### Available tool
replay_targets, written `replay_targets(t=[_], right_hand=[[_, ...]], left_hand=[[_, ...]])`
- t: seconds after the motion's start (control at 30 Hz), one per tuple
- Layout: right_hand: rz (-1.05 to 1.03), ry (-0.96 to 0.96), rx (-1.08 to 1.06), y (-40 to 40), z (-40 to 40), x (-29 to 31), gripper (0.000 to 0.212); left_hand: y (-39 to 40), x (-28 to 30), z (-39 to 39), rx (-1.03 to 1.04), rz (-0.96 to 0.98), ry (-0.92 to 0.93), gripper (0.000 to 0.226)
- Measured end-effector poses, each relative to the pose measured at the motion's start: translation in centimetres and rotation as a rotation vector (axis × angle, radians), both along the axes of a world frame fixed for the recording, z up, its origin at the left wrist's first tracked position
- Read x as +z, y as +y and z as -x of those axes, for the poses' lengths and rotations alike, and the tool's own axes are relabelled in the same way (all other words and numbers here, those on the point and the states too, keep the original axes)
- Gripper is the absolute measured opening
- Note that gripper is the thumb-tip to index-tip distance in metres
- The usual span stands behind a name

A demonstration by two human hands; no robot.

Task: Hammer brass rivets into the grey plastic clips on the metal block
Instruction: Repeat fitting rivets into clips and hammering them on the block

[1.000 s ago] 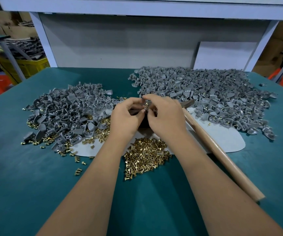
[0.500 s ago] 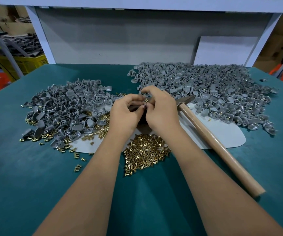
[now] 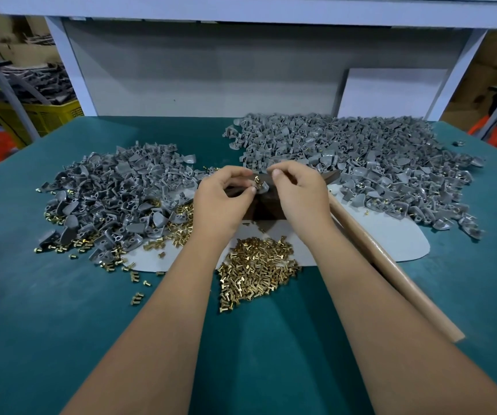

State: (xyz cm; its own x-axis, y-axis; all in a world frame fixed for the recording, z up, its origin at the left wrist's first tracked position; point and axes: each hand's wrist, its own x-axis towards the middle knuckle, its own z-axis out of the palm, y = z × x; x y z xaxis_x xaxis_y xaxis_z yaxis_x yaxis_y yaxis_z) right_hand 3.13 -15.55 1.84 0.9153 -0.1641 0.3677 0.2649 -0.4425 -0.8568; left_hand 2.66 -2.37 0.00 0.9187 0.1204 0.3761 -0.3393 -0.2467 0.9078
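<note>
Hands unmoved; both pinch clip (image 3: 261, 187) w/ rivet (image 3: 256, 181).

A dark metal block (image 3: 263, 209) sits mid-bench, largely hidden. On top of it lies one small grey plastic clip (image 3: 262, 187) with brass rivets (image 3: 257, 181) standing in it. Loose short brass rivets (image 3: 256, 269) are heaped just before the block. Grey clips lie in two piles, left (image 3: 115, 196) and right (image 3: 361, 157).
</note>
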Motion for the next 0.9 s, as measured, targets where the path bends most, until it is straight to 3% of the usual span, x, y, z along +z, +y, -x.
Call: replay_targets(t=[0.27,0.57,0.9], right_hand=[[0.267,0.004,-0.041,0.7,-0.8,-0.1,0.004],[0.616,-0.13,-0.051,1.0,-0.6,-0.1,0.013],[0.545,-0.033,-0.074,1.5,-1.0,0.6,0.017]], left_hand=[[-0.1,0.0,-0.1,-0.026,0.019,0.022,0.027],[-0.2,-0.1,-0.5,-0.013,0.012,0.034,0.025],[-0.4,-0.2,-0.5,-0.001,0.011,0.014,0.03]])
